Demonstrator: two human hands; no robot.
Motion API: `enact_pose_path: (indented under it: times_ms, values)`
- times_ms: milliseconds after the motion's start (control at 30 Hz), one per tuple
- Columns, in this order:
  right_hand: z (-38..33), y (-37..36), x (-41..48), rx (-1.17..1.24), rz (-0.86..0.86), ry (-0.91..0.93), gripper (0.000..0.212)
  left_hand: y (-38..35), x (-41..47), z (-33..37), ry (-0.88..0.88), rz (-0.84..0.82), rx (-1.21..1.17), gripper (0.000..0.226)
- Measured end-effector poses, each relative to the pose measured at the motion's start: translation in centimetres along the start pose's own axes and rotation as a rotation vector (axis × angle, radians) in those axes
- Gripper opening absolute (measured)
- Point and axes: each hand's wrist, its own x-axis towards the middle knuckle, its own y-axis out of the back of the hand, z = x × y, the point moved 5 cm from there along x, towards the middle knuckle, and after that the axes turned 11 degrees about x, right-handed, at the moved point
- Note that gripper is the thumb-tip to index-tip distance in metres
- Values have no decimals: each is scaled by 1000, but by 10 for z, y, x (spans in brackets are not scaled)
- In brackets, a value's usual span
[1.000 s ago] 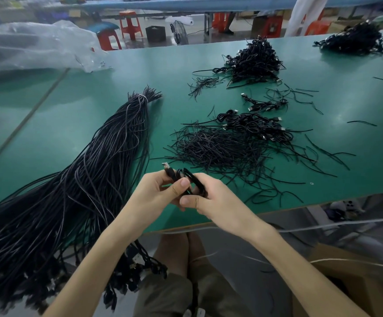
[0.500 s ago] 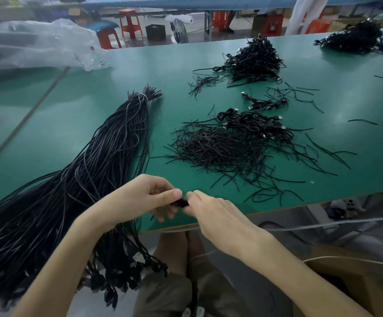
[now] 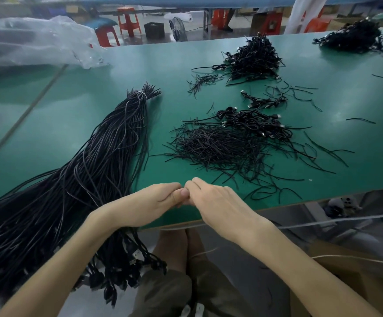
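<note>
Both hands are held together at the front edge of the table [image 3: 71, 106], the left hand [image 3: 149, 204] and the right hand [image 3: 220, 204] with fingertips touching. Each grip is curled, and the thumbs are pressed tip to tip. What is pinched betw. them is hidden, so it cannot be told if a cable is inside.

Done, as far as can be seen: some coiled cables [image 3: 254, 122] w/ plugs are laid just behind the pile of short ties [image 3: 220, 145]. A few more are seen beyond, and a bigger heap [image 3: 254, 58] is placed near the far side.

Left to do: the long bundle [image 3: 94, 179] of uncoiled cables is lying beside the left hand, and its plug ends are hung over the table edge. It is much thicker than the finished groups. The work is therefore judged to be at an early-to-middle stage, w/ most cables not yet coiled and tied. Enough ties are available for this.
</note>
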Motion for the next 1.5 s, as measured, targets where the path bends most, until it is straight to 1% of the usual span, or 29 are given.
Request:
enact_pose_path:
  times_ms: [67, 100, 167, 200, 233, 267, 333, 367, 400, 467, 533, 600, 767, 967, 1100, 1200, 1267, 1333, 1400, 1500]
  values:
    - [6, 2, 3, 13, 46, -9, 22, 0, 6, -5, 28, 85, 14, 43]
    - [9, 1, 5, -30, 50, -20, 33, 1, 8, -7, 40, 144, 30, 41]
    - [18, 2, 7, -210, 83, -39, 57, 7, 12, -12, 58, 276, 55, 40]
    - [23, 4, 6, -294, 140, -55, 67, 12, 14, -16, 72, 343, 56, 41]
    - [27, 9, 4, -327, 220, -75, 73, 17, 16, -20, 99, 406, 50, 42]
    - [30, 16, 3, -305, 328, -90, 74, 21, 19, -26, 138, 462, 34, 43]
    - [40, 29, 4, -161, 565, -144, 65, 25, 24, -37, 230, 551, -78, 44]
    - [49, 34, 9, -75, 640, -210, 60, 23, 26, -43, 278, 583, -185, 44]
    - [60, 37, 16, 5, 654, -299, 54, 20, 28, -48, 326, 603, -303, 44]
    - [83, 33, 34, 110, 548, -490, 44, 13, 30, -54, 393, 616, -482, 40]
    - [97, 25, 47, 83, 441, -581, 35, 12, 31, -56, 406, 615, -545, 36]
    - [102, 18, 54, 42, 423, -582, 28, 13, 30, -57, 398, 604, -556, 38]
    - [108, 21, 53, 126, 494, -564, 12, 13, 30, -60, 413, 570, -630, 39]
    - [117, 32, 39, 204, 589, -551, 11, 11, 30, -58, 403, 556, -640, 37]
    - [120, 39, 31, 186, 662, -483, 10, 11, 30, -56, 390, 555, -645, 36]
    - [118, 43, 27, 224, 735, -439, 7, 11, 30, -56, 384, 556, -642, 35]
    - [113, 46, 25, 341, 781, -391, 7, 10, 31, -57, 389, 558, -642, 37]
    - [104, 46, 26, 588, 778, -356, 8, 10, 31, -58, 390, 561, -638, 38]
    - [91, 41, 29, 810, 722, -341, 9, 9, 31, -58, 383, 563, -618, 39]
    - [68, 24, 37, 1058, 602, -328, 11, 7, 33, -56, 348, 577, -555, 39]
